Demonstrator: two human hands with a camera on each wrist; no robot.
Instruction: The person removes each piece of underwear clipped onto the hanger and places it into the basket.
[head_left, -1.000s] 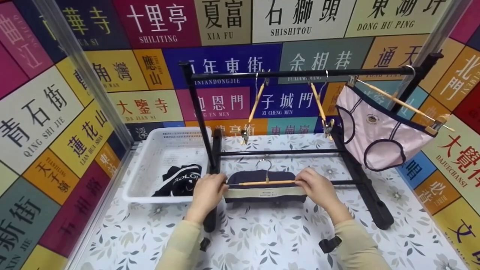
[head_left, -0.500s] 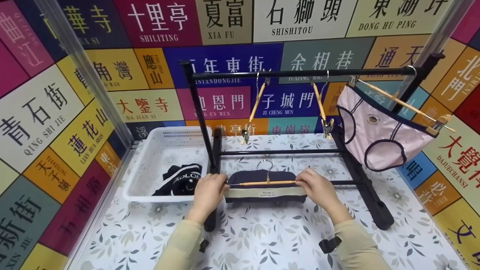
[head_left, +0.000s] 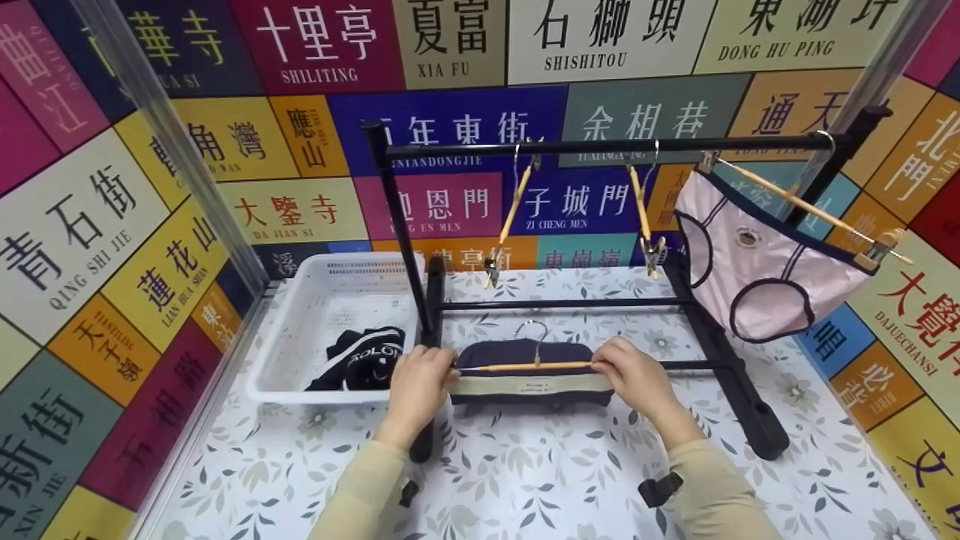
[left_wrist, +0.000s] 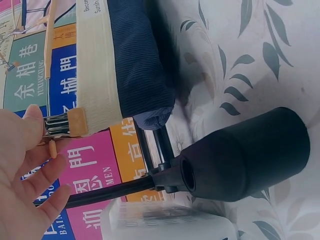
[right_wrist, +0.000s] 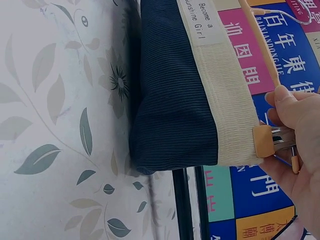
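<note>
Navy ribbed underwear with a cream waistband lies bunched low over the table, between both hands. A wooden clip hanger runs along the waistband, its metal hook pointing up and back. At the left end, my left hand holds the hanger by its clip, which bites the waistband; the thumb lies on the clip and the other fingers are bent loosely. At the opposite end, my right hand pinches the hanger beside its other clip, also on the waistband.
A black garment rack stands behind and around the hands. Two bare clip hangers and pink underwear on a hanger hang from its rail. At left, a white basket contains a black printed garment.
Both hands stay in almost the same place on the hanger. The hanger's hook has shifted very slightly to the right.
</note>
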